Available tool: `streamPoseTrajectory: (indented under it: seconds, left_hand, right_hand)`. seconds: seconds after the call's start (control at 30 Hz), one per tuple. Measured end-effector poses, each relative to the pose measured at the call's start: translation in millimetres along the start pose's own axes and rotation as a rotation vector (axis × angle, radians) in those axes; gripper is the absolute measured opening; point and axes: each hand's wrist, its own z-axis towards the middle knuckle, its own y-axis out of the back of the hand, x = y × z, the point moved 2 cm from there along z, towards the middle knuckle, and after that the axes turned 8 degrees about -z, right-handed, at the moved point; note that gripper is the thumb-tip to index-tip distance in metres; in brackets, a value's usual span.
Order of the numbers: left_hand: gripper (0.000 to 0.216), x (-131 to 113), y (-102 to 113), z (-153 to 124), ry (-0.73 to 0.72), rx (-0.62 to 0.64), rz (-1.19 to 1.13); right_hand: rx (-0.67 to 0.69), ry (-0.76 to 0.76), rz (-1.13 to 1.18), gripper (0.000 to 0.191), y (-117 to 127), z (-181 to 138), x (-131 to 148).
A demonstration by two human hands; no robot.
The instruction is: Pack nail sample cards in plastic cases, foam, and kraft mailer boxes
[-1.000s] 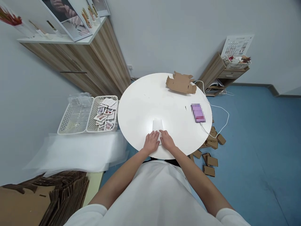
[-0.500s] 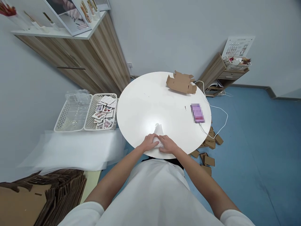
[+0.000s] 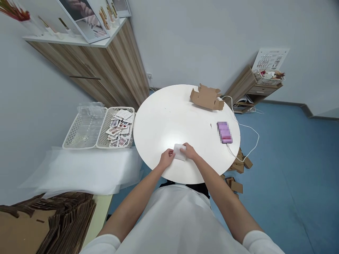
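Observation:
A small, flat white wrapped packet (image 3: 179,152) is held between my two hands near the front edge of the round white table (image 3: 159,120). My left hand (image 3: 167,157) has its fingers closed on the packet's left edge. On the opposite side, my right hand (image 3: 189,151) pinches the upper right corner. What lies inside the wrapping is hidden. An unfolded brown cardboard box (image 3: 207,97) stands at the table's far right, beyond my hands.
A pixelated purple phone-like object (image 3: 224,132) with a white cable lies on the table's right. To the left are a basket of printed cards (image 3: 98,137), translucent foam sheets (image 3: 87,169) and stacked flat cardboard (image 3: 66,218). Small brown boxes (image 3: 236,186) lie on the floor.
The wrapping's pointed far end is folded in, leaving a compact packet. My hands have moved apart to its two sides, the right one moving slightly farther from my body.

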Motion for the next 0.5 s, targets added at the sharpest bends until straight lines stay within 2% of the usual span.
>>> streamPoseTrajectory:
  seconds: [0.1, 0.17, 0.27, 0.33, 0.4, 0.5]
  left_hand:
    - [0.031, -3.9, -6.1, 0.5, -0.027, -0.081, 0.116]
    - [0.038, -9.5, -9.0, 0.8, -0.074, -0.089, 0.189]
    - [0.034, -17.0, -11.8, 0.9, -0.224, -0.004, 0.323]
    - [0.03, -17.0, -12.4, 0.1, -0.3, 0.077, 0.369]
    - [0.03, -12.6, -11.2, -1.0, -0.329, 0.104, 0.351]
    - [0.03, -3.0, -9.1, -1.7, -0.33, 0.079, 0.266]
  right_hand:
    - [-0.238, -0.113, -0.046, 0.044, -6.3, -1.4, -5.3]
    - [-0.34, -0.124, -0.126, 0.041, -11.5, -5.0, -2.5]
    - [-0.346, 0.046, -0.303, 0.024, -22.9, -14.7, 9.1]
    - [-0.324, 0.169, -0.378, 0.025, -33.0, -26.0, 13.3]
    - [-0.353, 0.206, -0.39, 0.03, -42.5, -39.0, 10.9]
    - [-0.412, 0.181, -0.343, 0.04, -51.9, -52.5, 1.1]
